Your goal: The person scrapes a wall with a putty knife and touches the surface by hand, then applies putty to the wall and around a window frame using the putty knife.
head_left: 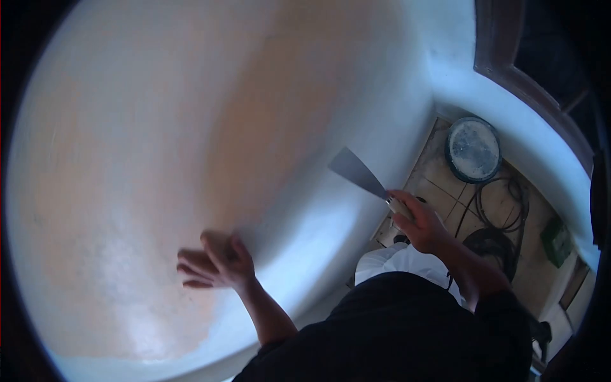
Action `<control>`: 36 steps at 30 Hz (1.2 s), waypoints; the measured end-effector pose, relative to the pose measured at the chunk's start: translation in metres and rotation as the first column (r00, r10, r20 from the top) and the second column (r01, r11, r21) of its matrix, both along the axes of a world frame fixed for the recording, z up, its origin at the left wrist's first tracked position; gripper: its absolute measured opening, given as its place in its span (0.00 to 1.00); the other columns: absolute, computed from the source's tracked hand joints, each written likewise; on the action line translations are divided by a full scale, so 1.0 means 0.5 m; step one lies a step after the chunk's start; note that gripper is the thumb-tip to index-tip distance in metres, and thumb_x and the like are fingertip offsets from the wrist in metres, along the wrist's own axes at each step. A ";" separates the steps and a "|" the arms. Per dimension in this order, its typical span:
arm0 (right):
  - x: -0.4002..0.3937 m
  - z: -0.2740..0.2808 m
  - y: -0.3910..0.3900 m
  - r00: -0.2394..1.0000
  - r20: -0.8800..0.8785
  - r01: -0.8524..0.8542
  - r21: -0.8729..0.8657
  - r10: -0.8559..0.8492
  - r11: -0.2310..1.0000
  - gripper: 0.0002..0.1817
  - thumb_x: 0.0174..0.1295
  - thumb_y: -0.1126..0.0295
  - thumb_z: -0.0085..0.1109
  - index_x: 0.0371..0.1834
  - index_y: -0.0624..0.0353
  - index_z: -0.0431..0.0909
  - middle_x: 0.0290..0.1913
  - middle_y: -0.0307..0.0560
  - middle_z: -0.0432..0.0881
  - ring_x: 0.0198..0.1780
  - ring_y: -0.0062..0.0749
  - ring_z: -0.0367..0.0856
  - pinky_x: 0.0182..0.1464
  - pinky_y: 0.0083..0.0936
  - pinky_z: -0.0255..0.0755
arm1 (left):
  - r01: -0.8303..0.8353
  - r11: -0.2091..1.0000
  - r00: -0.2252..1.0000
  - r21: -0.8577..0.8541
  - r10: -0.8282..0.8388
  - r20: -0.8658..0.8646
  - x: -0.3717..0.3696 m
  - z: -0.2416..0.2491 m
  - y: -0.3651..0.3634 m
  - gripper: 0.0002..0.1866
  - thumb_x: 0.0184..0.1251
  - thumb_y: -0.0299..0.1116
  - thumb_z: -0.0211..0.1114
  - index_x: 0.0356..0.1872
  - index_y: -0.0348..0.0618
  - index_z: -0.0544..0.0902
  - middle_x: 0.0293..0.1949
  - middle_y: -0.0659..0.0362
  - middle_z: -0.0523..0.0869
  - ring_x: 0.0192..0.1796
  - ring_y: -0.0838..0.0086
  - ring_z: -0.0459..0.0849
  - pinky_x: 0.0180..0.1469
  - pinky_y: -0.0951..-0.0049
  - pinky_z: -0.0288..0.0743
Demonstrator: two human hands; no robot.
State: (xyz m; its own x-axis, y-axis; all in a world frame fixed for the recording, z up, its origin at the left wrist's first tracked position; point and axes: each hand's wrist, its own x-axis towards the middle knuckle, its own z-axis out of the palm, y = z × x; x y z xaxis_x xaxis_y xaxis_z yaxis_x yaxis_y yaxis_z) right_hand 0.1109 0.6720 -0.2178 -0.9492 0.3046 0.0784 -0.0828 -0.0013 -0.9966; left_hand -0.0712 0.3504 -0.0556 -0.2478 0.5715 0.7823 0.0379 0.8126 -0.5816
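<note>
My right hand (418, 219) is closed around the handle of a putty knife (361, 172), whose wide metal blade points up and left, in front of the wall. My left hand (218, 260) is at the wall (159, 159), fingers spread and slightly bent, with nothing in it. The wall is pale with large tan patches, and a shadow falls across its middle.
On the tiled floor (439, 181) at the right stands a round bucket (473, 150) with a whitish top. A dark cable (524, 207) lies coiled below it, near a green box (556, 242). A brown frame (534, 83) borders a dark opening at the upper right.
</note>
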 end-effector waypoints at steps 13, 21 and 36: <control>-0.197 0.046 -0.043 0.974 -0.212 0.055 -0.093 -0.074 0.994 0.38 0.72 0.69 0.56 0.82 0.56 0.48 0.67 0.74 0.72 0.67 0.64 0.74 0.68 0.45 0.69 | 0.025 0.995 0.999 -0.093 -0.028 -0.023 -0.001 0.004 -0.020 0.34 0.72 0.61 0.58 0.73 0.56 0.70 0.79 0.36 0.55 0.82 0.42 0.49 0.77 0.32 0.34; -0.187 0.075 -0.021 0.998 -0.058 0.021 -0.102 -0.027 0.995 0.39 0.71 0.67 0.57 0.82 0.52 0.48 0.62 0.71 0.76 0.57 0.63 0.82 0.58 0.45 0.74 | 0.138 0.990 0.987 -0.037 -0.141 -0.073 -0.007 0.001 -0.008 0.31 0.70 0.63 0.60 0.67 0.59 0.79 0.77 0.45 0.64 0.82 0.49 0.55 0.78 0.37 0.37; 0.046 0.059 -0.037 0.887 0.239 0.351 0.210 -0.396 0.913 0.34 0.64 0.71 0.66 0.74 0.50 0.66 0.55 0.54 0.81 0.54 0.37 0.81 0.59 0.33 0.73 | 0.567 0.777 0.811 0.272 -0.584 -0.022 0.011 -0.055 -0.032 0.11 0.73 0.43 0.63 0.50 0.57 0.85 0.68 0.45 0.76 0.75 0.44 0.67 0.77 0.38 0.50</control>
State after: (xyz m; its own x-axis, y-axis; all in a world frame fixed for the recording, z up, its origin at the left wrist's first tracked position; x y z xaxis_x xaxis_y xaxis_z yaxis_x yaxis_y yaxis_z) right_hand 0.1340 0.6533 -0.1885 -0.7585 0.6456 -0.0883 0.2260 0.1335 -0.9649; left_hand -0.0657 0.3342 -0.0831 0.0122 0.4067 0.9135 0.5743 0.7450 -0.3394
